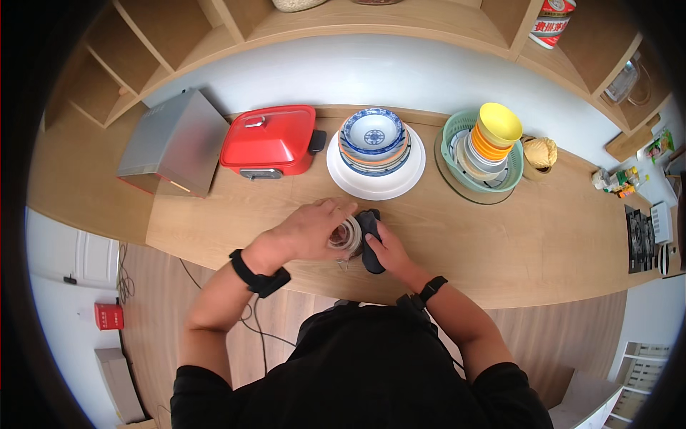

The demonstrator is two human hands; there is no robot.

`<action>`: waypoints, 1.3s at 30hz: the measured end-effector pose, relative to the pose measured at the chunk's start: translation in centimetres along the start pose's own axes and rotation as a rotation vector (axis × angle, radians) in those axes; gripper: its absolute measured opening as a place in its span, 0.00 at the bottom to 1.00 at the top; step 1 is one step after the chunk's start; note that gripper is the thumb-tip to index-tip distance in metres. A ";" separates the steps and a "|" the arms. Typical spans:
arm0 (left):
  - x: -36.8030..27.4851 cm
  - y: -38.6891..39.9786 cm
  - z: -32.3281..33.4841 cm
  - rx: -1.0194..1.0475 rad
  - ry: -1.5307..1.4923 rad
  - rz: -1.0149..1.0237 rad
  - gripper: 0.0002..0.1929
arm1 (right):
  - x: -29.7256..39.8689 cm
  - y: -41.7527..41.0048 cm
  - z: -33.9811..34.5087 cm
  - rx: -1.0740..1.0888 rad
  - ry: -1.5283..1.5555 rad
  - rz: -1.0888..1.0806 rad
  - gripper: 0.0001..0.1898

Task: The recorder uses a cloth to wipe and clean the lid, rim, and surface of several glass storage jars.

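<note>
Near the middle of the wooden counter, my left hand (pixel 308 228) grips a clear glass jar (pixel 349 236) around its rim. Something reddish-brown shows inside the jar, too blurred to name. A bit of wire, perhaps a clasp, sticks out on the jar's near side. In my right hand (pixel 391 249) is a dark grey cloth (pixel 370 244), bunched and pressed against the jar's right side. The jar's base is hidden by my fingers and the cloth.
Behind my hands stand a red electric cooker (pixel 270 140), stacked bowls on a white plate (pixel 376 187), and a green basket (pixel 450 137) holding dishes and yellow bowls. A grey box (pixel 182 142) is at left, a gas hob (pixel 640 236) far right. Wooden shelves (pixel 375 20) overhang the back.
</note>
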State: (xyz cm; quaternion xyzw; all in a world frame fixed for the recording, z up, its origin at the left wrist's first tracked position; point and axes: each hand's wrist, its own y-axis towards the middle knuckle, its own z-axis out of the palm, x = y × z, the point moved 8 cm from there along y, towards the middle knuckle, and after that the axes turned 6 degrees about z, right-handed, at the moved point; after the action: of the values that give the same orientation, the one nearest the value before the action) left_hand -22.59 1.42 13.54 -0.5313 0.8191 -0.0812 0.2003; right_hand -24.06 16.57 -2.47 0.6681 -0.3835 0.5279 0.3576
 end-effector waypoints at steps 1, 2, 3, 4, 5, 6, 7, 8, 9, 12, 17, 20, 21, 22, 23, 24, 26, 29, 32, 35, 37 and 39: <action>-0.9 -0.6 -0.4 -0.093 0.093 0.241 0.50 | -0.2 0.3 0.1 0.019 0.020 0.016 0.24; -2.1 -1.3 -0.5 -0.187 0.186 0.481 0.51 | -0.4 0.6 0.3 0.039 0.040 0.032 0.24; -2.0 -1.1 -0.2 -0.188 0.185 0.478 0.51 | -0.4 1.0 0.3 0.041 0.039 0.031 0.24; -2.4 -0.8 0.4 -0.174 0.246 0.523 0.53 | -0.5 1.5 0.2 0.056 0.105 0.044 0.23; -2.7 -0.7 0.9 -0.161 0.307 0.567 0.55 | -0.5 2.0 0.3 0.071 0.171 0.057 0.23; -2.6 -0.4 1.0 -0.162 0.306 0.565 0.55 | -0.2 2.5 0.2 0.073 0.170 0.057 0.23; -2.4 0.2 1.3 -0.099 0.230 0.546 0.55 | -0.1 3.0 0.4 0.089 0.151 0.076 0.23; -2.0 0.5 1.7 -0.036 0.153 0.526 0.54 | 0.0 3.5 0.6 0.106 0.132 0.095 0.22; -1.9 0.8 1.8 -0.034 0.152 0.529 0.54 | 0.0 4.3 0.5 0.103 0.132 0.097 0.22; -0.9 1.6 1.0 -0.178 0.154 0.417 0.50 | -0.3 5.8 0.6 0.119 0.342 0.118 0.20; 1.5 2.4 0.5 -0.366 0.144 0.031 0.47 | -2.0 4.0 1.1 0.063 0.352 0.095 0.20; 1.0 2.0 0.3 -0.406 0.156 -0.020 0.47 | -2.9 3.0 1.2 0.027 0.488 0.121 0.20; 1.1 2.0 0.4 -0.405 0.157 -0.019 0.47 | -3.3 2.8 1.4 0.033 0.606 0.175 0.20; 1.2 1.9 0.5 -0.420 0.158 -0.022 0.47 | -3.2 2.6 1.4 0.032 0.608 0.175 0.20; 1.3 1.8 0.5 -0.435 0.160 -0.025 0.47 | -3.4 2.3 1.5 0.047 0.629 0.211 0.20; 1.1 1.9 0.4 -0.436 0.161 -0.022 0.47 | -3.8 2.0 1.6 0.061 0.648 0.247 0.20; 1.2 2.3 0.9 -0.343 0.120 -0.100 0.48 | -4.1 1.3 1.7 0.032 0.578 0.230 0.20; 0.9 2.3 1.1 -0.385 0.131 -0.165 0.47 | -3.2 0.6 1.8 -0.021 0.325 0.200 0.20; 0.7 2.5 1.0 -0.349 0.075 -0.239 0.47 | -2.6 -0.1 1.3 -0.090 0.031 0.132 0.21; 0.7 2.6 1.1 -0.317 0.093 -0.322 0.47 | -1.6 -0.8 0.8 -0.105 -0.192 0.051 0.23; 0.7 2.6 1.2 -0.317 0.102 -0.338 0.47 | -1.1 -1.5 -0.1 -0.092 -0.310 0.024 0.23; 0.7 2.6 1.2 -0.319 0.110 -0.353 0.47 | 0.3 -2.3 0.0 0.070 -0.503 -0.121 0.21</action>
State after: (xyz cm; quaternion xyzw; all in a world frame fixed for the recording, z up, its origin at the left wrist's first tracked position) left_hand -24.50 1.95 11.34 -0.6859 0.7257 -0.0134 0.0515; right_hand -21.93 17.58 -2.30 0.8121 -0.4011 0.3358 0.2588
